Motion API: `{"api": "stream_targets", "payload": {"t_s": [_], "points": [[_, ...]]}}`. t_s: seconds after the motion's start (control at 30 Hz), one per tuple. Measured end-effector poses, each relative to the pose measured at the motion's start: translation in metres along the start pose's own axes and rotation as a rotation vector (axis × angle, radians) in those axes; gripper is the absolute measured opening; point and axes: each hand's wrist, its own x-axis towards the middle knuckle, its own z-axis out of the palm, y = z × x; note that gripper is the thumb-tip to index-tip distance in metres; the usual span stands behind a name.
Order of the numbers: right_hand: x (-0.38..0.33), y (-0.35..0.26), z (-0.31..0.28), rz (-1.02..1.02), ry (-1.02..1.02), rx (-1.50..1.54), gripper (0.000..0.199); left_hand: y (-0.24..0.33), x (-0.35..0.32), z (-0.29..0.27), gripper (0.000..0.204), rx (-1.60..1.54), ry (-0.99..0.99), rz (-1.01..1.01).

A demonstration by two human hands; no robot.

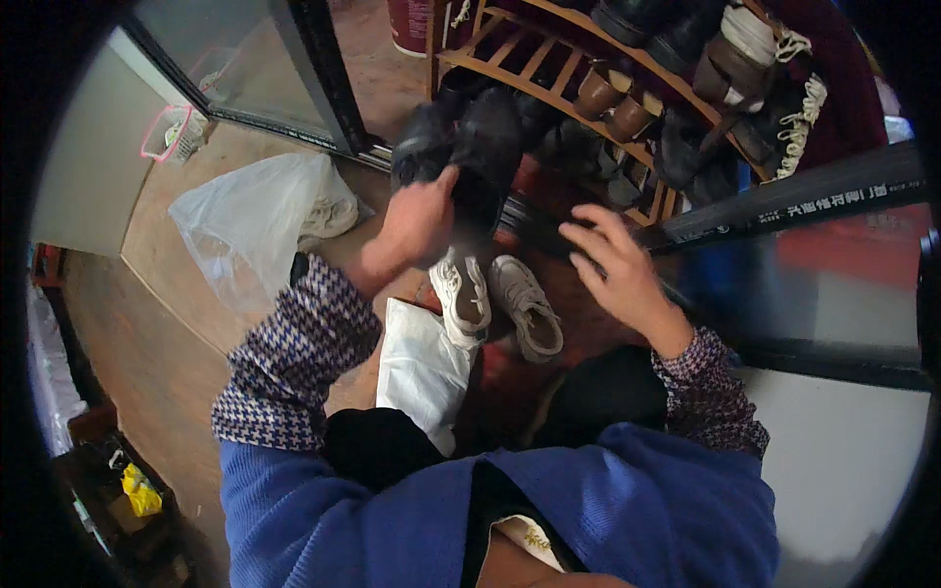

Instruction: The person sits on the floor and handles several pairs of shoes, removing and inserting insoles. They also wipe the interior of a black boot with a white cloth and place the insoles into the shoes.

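Note:
My left hand (412, 225) is closed around a pair of black shoes (488, 147), lifted in front of the shoe rack (534, 64) and slightly blurred. With fingers bent and apart, my right hand (627, 279) hangs empty to the right. Below and between the hands, a white sneaker (453, 284) and a greyish sneaker (524, 304) stand side by side on the floor. A flat white bag (421, 367) lies at their left. Farther left, a clear plastic bag (245, 220) spreads over the floor with a light-coloured shoe (331, 214) at its right end.
Brown shoes (610, 98) and several dark ones fill the wooden rack. A black metal bar (784, 206) crosses at the right. A glass door frame (328, 78) stands at upper left, near a small white basket (179, 134). A dark box (118, 490) sits at lower left.

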Motion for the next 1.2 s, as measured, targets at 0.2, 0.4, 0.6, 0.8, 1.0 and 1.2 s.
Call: {"api": "stream_targets", "payload": {"t_s": [0.2, 0.4, 0.6, 0.8, 1.0, 1.2], "points": [[-0.052, 0.081, 0.032, 0.320, -0.437, 0.542, 0.028, 0.031, 0.120, -0.020, 0.038, 0.165, 0.128, 0.119], [-0.126, 0.136, 0.100, 0.479, -0.703, 0.907, 0.026, 0.047, 0.236, 0.000, 0.032, 0.255, 0.212, 0.041], [-0.127, 0.141, 0.086, 0.496, -0.324, 1.229, 0.034, 0.045, 0.278, 0.018, 0.030, 0.289, 0.224, -0.015], [-0.134, 0.152, 0.109, 0.648, -0.557, 1.122, 0.038, 0.047, 0.284, 0.030, 0.029, 0.276, 0.239, 0.046], [-0.193, 0.148, 0.191, 0.015, -0.651, 0.323, 0.044, 0.043, 0.240, 0.016, 0.028, 0.184, 0.345, 0.296], [-0.162, 0.136, 0.197, -0.131, -0.877, 0.220, 0.043, -0.051, 0.038, 0.047, 0.027, 0.049, -0.020, 0.241]]}}
